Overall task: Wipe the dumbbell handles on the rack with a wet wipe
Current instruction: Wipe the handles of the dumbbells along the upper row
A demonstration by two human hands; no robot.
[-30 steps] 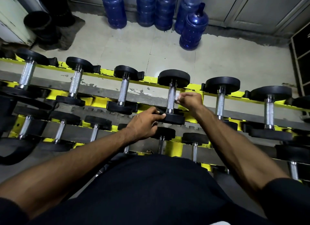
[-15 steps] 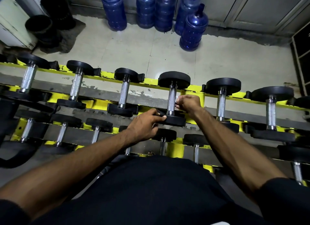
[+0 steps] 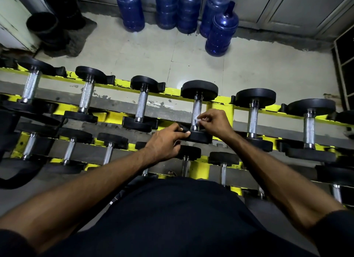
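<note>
Wet wipe: a small white scrap, wet wipe (image 3: pixel 198 120), just right of the frame's centre, pinched at the fingertips of the right grip (image 3: pixel 214 121) and pressed on the lower part of the dumbbell handle (image 3: pixel 197 107).
Dumbbell: the dumbbell (image 3: pixel 199 90) is fourth from the left on the upper tier of the yellow rack (image 3: pixel 173 93) and lies across its rails.
Right grip: closed on the wet wipe, fingers bent, knuckles up, reaching the handle from its right side.
Left grip: the left grip (image 3: pixel 164 143) curls its fingers over the left edge of the near plate (image 3: pixel 201 138) and holds it, just below and left of the right grip.
Arms: both bare forearms rise from the lower corners of the frame and converge at the centre.
Lower tier: smaller dumbbells (image 3: pixel 109 147) lie in a row, partly hidden by the arms.
Water bottles: five blue water bottles (image 3: pixel 222 30) stand upright on the floor (image 3: pixel 134 53) at upper centre; I cannot tell their contents.
Buckets: black buckets (image 3: pixel 42 25) at the upper left, insides too dark to read.
</note>
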